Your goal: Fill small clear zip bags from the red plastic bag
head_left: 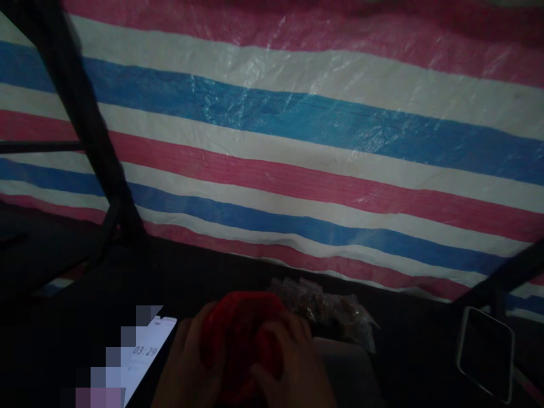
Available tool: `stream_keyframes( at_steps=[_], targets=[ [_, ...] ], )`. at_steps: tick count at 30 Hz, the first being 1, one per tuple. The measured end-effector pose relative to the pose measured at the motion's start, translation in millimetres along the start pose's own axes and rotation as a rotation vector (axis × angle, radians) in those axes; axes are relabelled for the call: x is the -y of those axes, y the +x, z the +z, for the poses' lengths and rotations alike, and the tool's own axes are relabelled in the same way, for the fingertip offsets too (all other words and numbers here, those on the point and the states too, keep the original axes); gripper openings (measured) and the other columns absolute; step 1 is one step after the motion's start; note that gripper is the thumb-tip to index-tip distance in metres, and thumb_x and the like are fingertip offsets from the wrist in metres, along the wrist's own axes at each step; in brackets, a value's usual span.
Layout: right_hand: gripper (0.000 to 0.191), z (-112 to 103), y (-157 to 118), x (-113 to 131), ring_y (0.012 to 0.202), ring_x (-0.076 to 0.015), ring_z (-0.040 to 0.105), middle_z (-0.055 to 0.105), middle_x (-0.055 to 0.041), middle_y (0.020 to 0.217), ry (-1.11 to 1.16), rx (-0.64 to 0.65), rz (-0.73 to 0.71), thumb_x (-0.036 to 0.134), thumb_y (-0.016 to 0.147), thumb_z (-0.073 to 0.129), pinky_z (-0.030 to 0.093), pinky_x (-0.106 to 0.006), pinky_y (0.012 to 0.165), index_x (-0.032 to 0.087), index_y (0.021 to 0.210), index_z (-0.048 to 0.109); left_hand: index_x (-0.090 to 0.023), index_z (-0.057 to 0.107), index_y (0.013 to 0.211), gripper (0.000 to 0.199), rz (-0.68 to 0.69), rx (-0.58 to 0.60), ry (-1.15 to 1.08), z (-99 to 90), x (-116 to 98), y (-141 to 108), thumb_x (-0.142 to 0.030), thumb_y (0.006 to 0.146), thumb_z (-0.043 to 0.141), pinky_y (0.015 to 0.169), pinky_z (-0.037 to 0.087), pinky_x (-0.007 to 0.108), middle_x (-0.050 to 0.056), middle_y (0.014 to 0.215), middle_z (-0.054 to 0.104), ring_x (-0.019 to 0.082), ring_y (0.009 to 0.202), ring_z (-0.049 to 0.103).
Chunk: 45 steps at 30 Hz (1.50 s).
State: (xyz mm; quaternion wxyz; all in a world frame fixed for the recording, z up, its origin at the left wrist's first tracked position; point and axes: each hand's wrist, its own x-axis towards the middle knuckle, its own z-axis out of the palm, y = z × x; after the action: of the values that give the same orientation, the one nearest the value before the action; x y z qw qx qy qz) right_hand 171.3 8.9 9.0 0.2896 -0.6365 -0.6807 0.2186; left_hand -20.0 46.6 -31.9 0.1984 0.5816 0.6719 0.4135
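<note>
The left hand point(187, 362) is curled against the left side of a red bundle point(242, 345), and the right hand point(293, 362) is laid over its right and near side, fingers bent onto it; the bundle is gripped between both, low at the middle of the near edge of the dark bench point(178, 277). What the bundle is made of cannot be told in the dim light, though it looks soft and bunched, which would explain why it is cupped from two sides rather than pinched at one point. It is held close to the body, seemingly so that both hands can press on it together.

Just behind the bundle, towards the far edge of the bench, a heap of small clear bags point(331, 311) with brownish contents is seen; it lies near the right hand's knuckles and is the closest thing in the way of any reach forward. At the near left, a lit phone point(147, 354) is lying flat, just beside the left wrist. Towards the right edge a dark object with a pale rounded frame point(487, 354) is resting, well apart from the hands. Behind everything a striped tarpaulin point(297, 141) in pink, white and blue is hung, crossed at the left by dark slanting bars point(85, 113)
</note>
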Motion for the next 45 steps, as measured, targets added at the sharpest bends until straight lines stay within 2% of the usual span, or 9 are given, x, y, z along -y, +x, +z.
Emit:
stream_keyframes(
  at_steps=[4, 10, 15, 20, 23, 28, 34, 38, 45],
  targets=[
    [0.072, 27.8, -0.6, 10.3, 0.159, -0.037, 0.037, 0.05, -0.0028, 0.167, -0.156, -0.108, -0.025, -0.003, 0.069, 0.058, 0.041, -0.057, 0.126, 0.03, 0.132, 0.075, -0.017, 0.06, 0.133, 0.067, -0.055, 0.038, -0.164, -9.2, -2.5, 2.5, -0.06, 0.082, 0.057, 0.106, 0.055, 0.062, 0.021, 0.135, 0.067, 0.042, 0.125, 0.067],
    [0.073, 16.5, 8.1, -3.1, 0.138, -0.0301, 0.064, 0.063, -0.0085, 0.156, -0.098, -0.076, -0.089, -0.005, 0.074, 0.05, 0.053, -0.049, 0.116, 0.023, 0.137, 0.074, -0.02, 0.06, 0.132, 0.063, -0.102, 0.005, -0.257, -18.7, 10.3, 7.1, -0.048, 0.076, 0.063, 0.106, 0.058, 0.059, 0.015, 0.132, 0.068, 0.038, 0.124, 0.067],
    [0.076, -10.5, 9.3, -6.7, 0.13, -0.0263, 0.069, 0.074, -0.0033, 0.143, -0.124, -0.044, -0.123, -0.008, 0.07, 0.04, 0.058, -0.045, 0.109, 0.028, 0.121, 0.083, -0.027, 0.067, 0.133, 0.049, 0.157, -0.031, 0.088, -31.5, 45.2, 10.1, -0.027, 0.085, 0.056, 0.091, 0.064, 0.052, 0.012, 0.127, 0.063, 0.034, 0.113, 0.07],
    [0.08, -17.3, 5.2, -8.9, 0.131, -0.0316, 0.068, 0.069, -0.0013, 0.149, -0.26, -0.004, -0.117, -0.006, 0.064, 0.044, 0.059, -0.052, 0.109, 0.029, 0.125, 0.082, -0.034, 0.063, 0.144, 0.061, 0.233, -0.098, 0.264, -24.7, 32.2, 2.9, -0.018, 0.086, 0.059, 0.081, 0.065, 0.048, 0.012, 0.126, 0.058, 0.033, 0.108, 0.067],
    [0.078, -10.9, 3.6, -6.9, 0.148, -0.0331, 0.054, 0.057, -0.0005, 0.162, -0.271, -0.056, -0.163, -0.003, 0.071, 0.049, 0.049, -0.057, 0.12, 0.028, 0.137, 0.075, -0.031, 0.062, 0.143, 0.056, 0.413, -0.175, 0.271, -17.4, 16.5, -4.1, -0.022, 0.088, 0.061, 0.091, 0.061, 0.051, 0.014, 0.141, 0.051, 0.033, 0.117, 0.062],
    [0.06, 13.5, 6.1, 3.5, 0.158, -0.0326, 0.04, 0.059, 0.0052, 0.161, -0.198, -0.016, -0.074, 0.001, 0.077, 0.055, 0.037, -0.057, 0.128, 0.033, 0.119, 0.083, -0.038, 0.068, 0.134, 0.05, 0.78, -0.009, 0.425, -9.9, 30.1, -6.4, -0.02, 0.087, 0.063, 0.105, 0.053, 0.054, 0.008, 0.155, 0.055, 0.036, 0.138, 0.05],
    [0.067, 14.4, 7.0, 2.5, 0.157, -0.0343, 0.04, 0.06, 0.0032, 0.161, -0.194, 0.071, 0.064, 0.012, 0.076, 0.066, 0.027, -0.054, 0.131, 0.034, 0.139, 0.074, -0.023, 0.064, 0.146, 0.077, 0.721, 0.047, 0.609, -9.5, 50.3, -2.1, -0.009, 0.07, 0.063, 0.113, 0.046, 0.06, 0.017, 0.172, 0.043, 0.042, 0.151, 0.045],
    [0.063, -3.5, 2.8, -3.4, 0.146, -0.0302, 0.054, 0.072, 0.0029, 0.146, -0.24, 0.014, 0.075, 0.006, 0.08, 0.058, 0.034, -0.05, 0.124, 0.035, 0.133, 0.076, -0.015, 0.068, 0.141, 0.076, 0.621, 0.079, 0.629, -22.2, 45.8, -8.3, -0.012, 0.065, 0.063, 0.123, 0.036, 0.064, 0.022, 0.175, 0.037, 0.045, 0.158, 0.038],
    [0.052, 2.2, 1.6, -19.9, 0.126, -0.0337, 0.065, 0.083, -0.003, 0.123, -0.26, -0.001, -0.068, 0.001, 0.078, 0.058, 0.045, -0.049, 0.109, 0.03, 0.112, 0.085, -0.028, 0.065, 0.148, 0.085, 0.613, 0.251, 0.47, -29.0, 55.1, -4.7, -0.023, 0.064, 0.07, 0.119, 0.044, 0.065, 0.016, 0.175, 0.038, 0.047, 0.157, 0.042]
  ],
)
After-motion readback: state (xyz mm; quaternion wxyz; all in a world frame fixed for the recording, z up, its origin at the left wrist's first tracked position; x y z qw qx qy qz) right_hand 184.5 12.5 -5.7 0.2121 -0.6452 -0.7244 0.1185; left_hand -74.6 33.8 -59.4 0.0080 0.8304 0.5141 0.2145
